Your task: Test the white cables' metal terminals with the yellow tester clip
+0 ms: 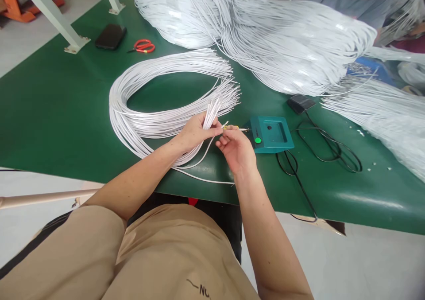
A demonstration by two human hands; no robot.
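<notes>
My left hand (197,134) is closed around a small bunch of white wires (212,111), whose ends stick up past the thumb. Close beside it, my right hand (237,147) pinches the end of a white wire; a small yellowish piece (235,127) shows at its fingertips. Those fingertips are just left of a thin metal shaft (245,130) on a teal machine (272,149) with a green button (258,140). Whether the wire touches the shaft I cannot tell. Behind my left hand, a looped bundle of white wires (121,91) lies on the green table.
Large heaps of white wire (292,38) cover the back, with another heap (392,118) at the right. Red-handled scissors (144,46) and a dark flat object (110,36) lie back left. A black pedal-like box (300,103) and black cables (332,145) sit right of the machine.
</notes>
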